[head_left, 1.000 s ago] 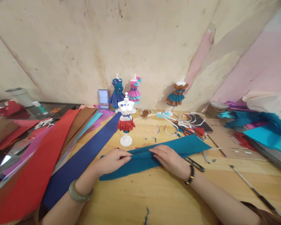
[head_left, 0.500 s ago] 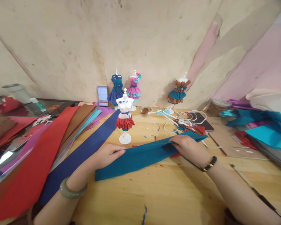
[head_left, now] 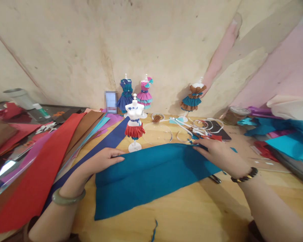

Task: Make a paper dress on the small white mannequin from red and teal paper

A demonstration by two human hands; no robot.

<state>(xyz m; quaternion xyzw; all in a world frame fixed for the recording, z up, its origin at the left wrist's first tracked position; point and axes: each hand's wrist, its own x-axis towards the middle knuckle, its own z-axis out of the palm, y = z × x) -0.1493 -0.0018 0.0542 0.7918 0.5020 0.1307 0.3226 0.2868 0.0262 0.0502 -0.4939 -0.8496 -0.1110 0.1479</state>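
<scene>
A wide strip of teal crepe paper (head_left: pixel 146 178) is spread between my two hands above the wooden table. My left hand (head_left: pixel 103 159) pinches its upper edge near the left end, thumb on top. Further right, my right hand (head_left: pixel 214 151) grips the same edge, and its curled fingers are partly hidden. Just behind the paper stands a small white mannequin (head_left: pixel 134 111) in a ruffled red skirt (head_left: pixel 134 130), with blue trim at chest and waist. The paper's upper edge comes close to the mannequin's round base.
Dressed mannequins in blue (head_left: pixel 126 94), pink (head_left: pixel 145 95) and brown (head_left: pixel 193 99) stand along the wall. Red (head_left: pixel 37 178) and navy (head_left: pixel 96 151) paper strips lie at left. White cords (head_left: pixel 207 124) tangle at back right. A dark-handled tool (head_left: pixel 214 179) shows beneath the teal paper.
The teal paper has opened from a narrow folded band into a wider sheet. My left hand has moved slightly left and up, my right hand slightly right.
</scene>
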